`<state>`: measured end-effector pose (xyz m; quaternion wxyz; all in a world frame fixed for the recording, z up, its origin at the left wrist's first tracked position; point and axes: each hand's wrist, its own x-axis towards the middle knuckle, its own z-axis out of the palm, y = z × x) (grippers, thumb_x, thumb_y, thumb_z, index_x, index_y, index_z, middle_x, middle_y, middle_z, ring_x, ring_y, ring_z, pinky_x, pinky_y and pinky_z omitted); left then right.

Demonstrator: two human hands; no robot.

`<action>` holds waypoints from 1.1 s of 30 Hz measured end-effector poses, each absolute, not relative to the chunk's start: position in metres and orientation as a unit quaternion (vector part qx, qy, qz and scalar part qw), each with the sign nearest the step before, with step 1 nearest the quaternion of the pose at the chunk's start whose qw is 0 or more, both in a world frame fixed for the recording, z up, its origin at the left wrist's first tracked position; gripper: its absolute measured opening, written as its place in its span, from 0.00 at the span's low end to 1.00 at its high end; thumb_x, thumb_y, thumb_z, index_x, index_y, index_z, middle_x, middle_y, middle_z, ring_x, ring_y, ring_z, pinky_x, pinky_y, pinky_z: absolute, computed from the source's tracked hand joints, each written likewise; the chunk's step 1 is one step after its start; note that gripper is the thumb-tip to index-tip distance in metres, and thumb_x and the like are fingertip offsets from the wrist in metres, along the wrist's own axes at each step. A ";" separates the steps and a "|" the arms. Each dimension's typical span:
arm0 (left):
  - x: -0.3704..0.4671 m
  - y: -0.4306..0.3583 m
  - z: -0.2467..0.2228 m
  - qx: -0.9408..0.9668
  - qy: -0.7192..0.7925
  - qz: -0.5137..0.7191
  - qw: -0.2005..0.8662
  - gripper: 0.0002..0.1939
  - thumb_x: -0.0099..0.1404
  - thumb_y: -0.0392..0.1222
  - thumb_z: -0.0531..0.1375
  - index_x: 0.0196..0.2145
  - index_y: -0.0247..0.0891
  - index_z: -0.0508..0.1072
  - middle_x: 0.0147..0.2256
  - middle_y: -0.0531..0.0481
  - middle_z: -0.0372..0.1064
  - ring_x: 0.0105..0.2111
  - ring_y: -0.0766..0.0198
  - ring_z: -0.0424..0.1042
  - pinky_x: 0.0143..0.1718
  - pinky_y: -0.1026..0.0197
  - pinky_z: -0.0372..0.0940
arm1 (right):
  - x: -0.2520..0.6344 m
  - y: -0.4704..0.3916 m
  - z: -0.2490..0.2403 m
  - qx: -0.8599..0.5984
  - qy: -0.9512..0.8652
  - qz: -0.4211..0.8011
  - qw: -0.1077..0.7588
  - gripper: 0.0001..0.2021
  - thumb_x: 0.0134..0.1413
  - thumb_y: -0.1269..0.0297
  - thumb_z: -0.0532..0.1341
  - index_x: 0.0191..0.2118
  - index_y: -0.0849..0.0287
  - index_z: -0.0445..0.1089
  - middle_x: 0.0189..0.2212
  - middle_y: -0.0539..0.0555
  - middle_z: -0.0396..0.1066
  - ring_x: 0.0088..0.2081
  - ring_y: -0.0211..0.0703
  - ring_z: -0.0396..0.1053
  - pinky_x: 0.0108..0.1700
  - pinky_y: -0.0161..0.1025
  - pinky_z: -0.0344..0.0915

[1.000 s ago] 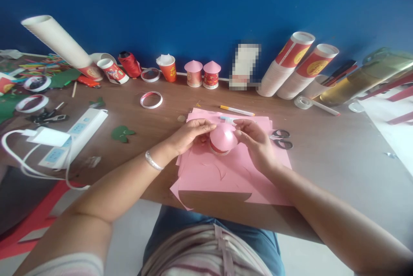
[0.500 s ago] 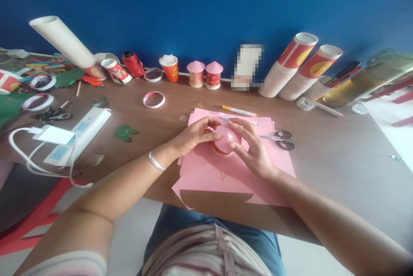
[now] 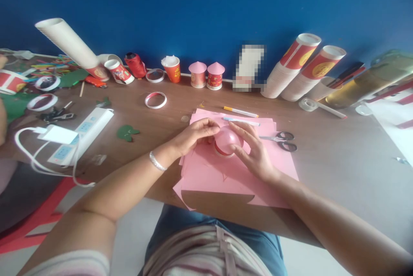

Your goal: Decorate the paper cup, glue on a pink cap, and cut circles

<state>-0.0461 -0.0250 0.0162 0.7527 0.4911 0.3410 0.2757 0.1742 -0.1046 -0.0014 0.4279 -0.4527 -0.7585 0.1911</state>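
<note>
A shallow pink paper cone (image 3: 227,139) covers a short red-and-white paper cup piece (image 3: 222,152) on the stack of pink paper (image 3: 206,177). My right hand (image 3: 253,151) curves round the cone's right side, thumb at its front and fingers on its far side. At the cone's upper left edge, my left hand (image 3: 196,136) has thumb and forefinger drawn together; whatever lies between them is hidden. Scissors (image 3: 280,138) with dark handles lie just right of my right hand. Beyond my hands are a blue marker (image 3: 241,121) and a yellow-capped marker (image 3: 240,112).
Two cups with pink cone tops (image 3: 206,75) stand by the blue wall. Tall paper cup stacks (image 3: 297,65) lean at the right. Leftward are white rings (image 3: 155,100), a green cutout (image 3: 127,132) and a power strip (image 3: 80,136) with cables. Someone's arm (image 3: 2,121) shows at the left edge.
My left thumb has drawn back from the cone's surface to its upper left edge. My right hand stays round the cone. The view has shifted slightly.
</note>
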 end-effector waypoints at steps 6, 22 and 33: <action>-0.049 -0.027 0.025 0.513 0.395 0.192 0.737 0.26 0.53 0.61 0.73 0.24 0.35 0.70 0.21 0.55 0.62 0.20 0.74 0.57 0.21 0.66 0.46 | 0.174 -0.106 -0.002 -0.465 -0.751 0.201 0.424 0.27 0.69 0.52 0.61 0.70 0.41 0.61 0.63 0.58 0.67 0.64 0.57 0.66 0.65 0.61 0.67; -0.048 -0.025 0.023 0.465 0.346 0.187 0.793 0.22 0.49 0.49 0.76 0.22 0.35 0.67 0.19 0.57 0.60 0.19 0.76 0.57 0.19 0.69 0.47 | 0.174 -0.106 -0.001 -0.465 -0.744 0.220 0.427 0.26 0.69 0.51 0.61 0.70 0.42 0.62 0.62 0.58 0.67 0.63 0.55 0.66 0.65 0.59 0.66; -0.048 -0.027 0.020 0.499 0.358 0.209 0.761 0.27 0.52 0.59 0.74 0.25 0.36 0.66 0.23 0.57 0.59 0.22 0.74 0.57 0.20 0.68 0.48 | 0.173 -0.106 0.001 -0.468 -0.740 0.220 0.429 0.27 0.69 0.47 0.60 0.69 0.43 0.63 0.62 0.59 0.68 0.63 0.58 0.67 0.65 0.62 0.66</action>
